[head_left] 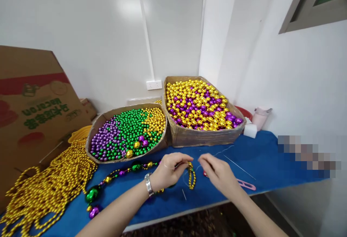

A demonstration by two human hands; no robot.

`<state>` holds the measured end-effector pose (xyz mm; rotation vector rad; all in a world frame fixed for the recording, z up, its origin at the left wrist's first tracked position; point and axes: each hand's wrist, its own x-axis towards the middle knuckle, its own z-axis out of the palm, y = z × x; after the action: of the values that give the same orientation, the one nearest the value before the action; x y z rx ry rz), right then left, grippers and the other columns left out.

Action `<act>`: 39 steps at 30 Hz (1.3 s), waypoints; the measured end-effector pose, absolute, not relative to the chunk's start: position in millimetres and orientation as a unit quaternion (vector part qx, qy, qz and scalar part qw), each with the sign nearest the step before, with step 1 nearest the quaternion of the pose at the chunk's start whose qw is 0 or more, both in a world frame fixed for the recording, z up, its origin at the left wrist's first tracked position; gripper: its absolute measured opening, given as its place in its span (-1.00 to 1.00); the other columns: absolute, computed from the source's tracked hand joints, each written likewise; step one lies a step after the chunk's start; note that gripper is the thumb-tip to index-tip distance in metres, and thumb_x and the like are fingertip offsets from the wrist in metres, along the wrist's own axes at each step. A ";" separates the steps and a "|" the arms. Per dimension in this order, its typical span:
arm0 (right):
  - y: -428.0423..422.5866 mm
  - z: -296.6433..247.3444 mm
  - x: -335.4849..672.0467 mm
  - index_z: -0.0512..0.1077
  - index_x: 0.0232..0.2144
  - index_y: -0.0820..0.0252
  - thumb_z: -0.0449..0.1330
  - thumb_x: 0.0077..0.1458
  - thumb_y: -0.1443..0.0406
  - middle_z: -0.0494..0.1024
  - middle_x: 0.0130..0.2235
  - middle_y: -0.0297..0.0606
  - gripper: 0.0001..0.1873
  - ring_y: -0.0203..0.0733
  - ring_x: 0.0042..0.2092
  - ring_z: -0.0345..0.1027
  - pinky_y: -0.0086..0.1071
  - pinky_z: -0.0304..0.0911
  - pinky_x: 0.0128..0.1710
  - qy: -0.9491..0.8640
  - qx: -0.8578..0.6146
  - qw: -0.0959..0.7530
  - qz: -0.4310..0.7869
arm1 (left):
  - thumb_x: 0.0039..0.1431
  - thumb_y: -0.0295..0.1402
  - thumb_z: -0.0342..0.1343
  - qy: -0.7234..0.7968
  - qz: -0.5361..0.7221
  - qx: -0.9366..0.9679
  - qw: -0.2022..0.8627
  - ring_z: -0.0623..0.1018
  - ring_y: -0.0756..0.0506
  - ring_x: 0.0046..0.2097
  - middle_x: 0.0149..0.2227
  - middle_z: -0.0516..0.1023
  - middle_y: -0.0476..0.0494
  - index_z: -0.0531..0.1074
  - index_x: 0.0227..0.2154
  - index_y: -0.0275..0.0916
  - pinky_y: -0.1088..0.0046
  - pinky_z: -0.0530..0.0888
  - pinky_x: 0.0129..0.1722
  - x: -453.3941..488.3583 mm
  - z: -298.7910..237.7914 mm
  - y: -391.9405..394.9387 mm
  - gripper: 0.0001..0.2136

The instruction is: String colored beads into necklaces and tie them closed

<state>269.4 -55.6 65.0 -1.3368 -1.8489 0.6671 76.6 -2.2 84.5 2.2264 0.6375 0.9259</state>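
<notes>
My left hand, with a watch on its wrist, is pinched on a short loop of small gold beads that hangs over the blue table. My right hand is closed in a pinch just to the right of it, on a thin white thread that runs up towards the boxes. A strand of green, gold and purple beads trails left from my left hand across the table, ending in a big green bead and a purple one.
Two cardboard trays stand behind my hands: one with purple, green and gold beads, one with larger gold and purple beads. A heap of gold bead strands lies at left before a cardboard box. Pink-handled scissors, a long needle and a white block lie at right.
</notes>
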 end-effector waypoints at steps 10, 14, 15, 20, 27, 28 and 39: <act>-35.3 30.9 249.0 0.33 -0.24 0.22 -0.11 0.14 -0.13 0.48 -0.50 -0.28 -0.44 -0.38 -0.60 0.23 -0.50 0.12 -0.61 -0.660 -0.399 0.357 0.528 | 0.19 -0.52 -0.06 0.134 0.380 0.913 0.061 0.48 -0.03 -0.36 -0.35 0.57 -0.11 0.39 -0.13 -0.20 0.37 0.37 -0.21 74.8 72.3 4.6 -0.76; -37.0 36.5 252.8 0.29 -0.39 0.19 -0.01 0.16 -0.05 0.48 -0.45 -0.32 -0.58 -0.42 -0.58 0.20 -0.50 0.11 -0.55 -0.632 -0.416 0.389 0.525 | 0.22 -0.48 -0.05 0.182 0.391 0.901 0.036 0.49 -0.02 -0.35 -0.36 0.55 -0.12 0.37 -0.13 -0.24 0.44 0.39 -0.29 72.9 61.7 6.3 -0.81; -37.3 38.2 254.5 0.29 -0.42 0.19 0.01 0.16 -0.03 0.47 -0.46 -0.34 -0.59 -0.42 -0.57 0.20 -0.50 0.12 -0.54 -0.628 -0.424 0.395 0.520 | 0.22 -0.49 -0.05 0.192 0.382 0.904 0.008 0.48 -0.03 -0.35 -0.37 0.55 -0.12 0.37 -0.14 -0.24 0.42 0.39 -0.27 71.5 59.4 6.8 -0.81; -40.3 32.7 264.0 0.31 -0.47 0.19 0.08 0.10 -0.03 0.45 -0.49 -0.37 -0.60 -0.36 -0.52 0.26 -0.46 0.14 -0.47 -0.601 -0.467 0.416 0.497 | 0.23 -0.44 -0.08 0.310 0.307 0.899 -0.031 0.42 -0.11 -0.32 -0.42 0.48 -0.14 0.41 -0.40 -0.25 0.31 0.33 -0.24 55.0 49.0 6.7 -0.82; -44.7 2.4 257.4 0.34 -0.53 0.20 0.16 0.01 -0.04 0.40 -0.57 -0.42 -0.58 -0.39 -0.59 0.19 -0.47 0.05 -0.54 -0.534 -0.485 0.443 0.533 | 0.16 -0.22 0.04 0.383 0.384 0.648 0.535 0.32 0.04 -0.49 -0.36 0.45 -0.09 0.33 -0.52 -0.28 0.52 0.26 -0.50 42.0 48.7 -5.2 -0.75; -44.9 -0.9 254.6 0.34 -0.53 0.20 0.17 0.00 -0.04 0.37 -0.60 -0.45 -0.59 -0.41 -0.61 0.16 -0.48 0.03 -0.56 -0.519 -0.483 0.453 0.540 | 0.13 -0.22 0.08 0.354 0.405 0.596 0.596 0.34 0.05 -0.46 -0.27 0.46 -0.13 0.34 -0.51 -0.29 0.54 0.26 -0.51 44.2 51.4 -6.4 -0.77; -45.1 19.9 268.6 0.18 -0.44 0.08 -0.02 0.08 -0.09 0.41 -0.30 -0.35 -0.61 -0.45 -0.61 -0.16 -0.48 -0.08 -0.61 -0.399 -0.423 0.629 0.515 | 0.13 -0.30 0.13 0.224 0.451 0.448 0.738 0.48 -0.06 -0.31 -0.44 0.46 -0.11 0.33 -0.48 -0.29 0.53 0.35 -0.46 69.2 56.0 -3.8 -0.82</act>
<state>268.6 -45.1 19.9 -0.9698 -0.9151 1.1792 69.2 -3.8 56.0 0.9839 0.4924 0.9903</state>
